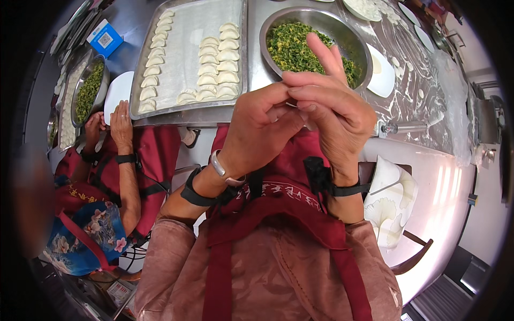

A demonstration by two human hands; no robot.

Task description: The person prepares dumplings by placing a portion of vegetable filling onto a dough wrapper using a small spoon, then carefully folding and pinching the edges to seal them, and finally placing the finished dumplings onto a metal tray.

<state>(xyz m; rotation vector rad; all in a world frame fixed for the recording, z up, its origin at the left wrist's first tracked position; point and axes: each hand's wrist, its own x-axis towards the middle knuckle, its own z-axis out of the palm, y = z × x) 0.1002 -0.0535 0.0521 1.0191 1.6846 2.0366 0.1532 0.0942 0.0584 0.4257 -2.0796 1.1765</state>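
Note:
My left hand (267,124) and my right hand (337,116) meet in front of my chest, fingertips together, just below the steel bowl (363,78). Their fingers hide most of what is between them; a small pale bit, possibly dough, shows at the fingertips. Chopped green and yellow filling (295,44) fills the bowl's left part. To the left lies a metal tray (180,60) with rows of folded dumplings (228,66). A white plate (383,80) with a round dough wrapper (376,64) sits right of the bowl, partly under its rim.
At left a co-worker's hands (121,122) touch a white plate (116,92), near another bowl of filling (89,90). A blue sign (106,39) stands behind. Flour and dough pieces (395,62) lie at right, with a clear cylinder (405,127) by the edge. A cushioned chair (387,200) stands right of me.

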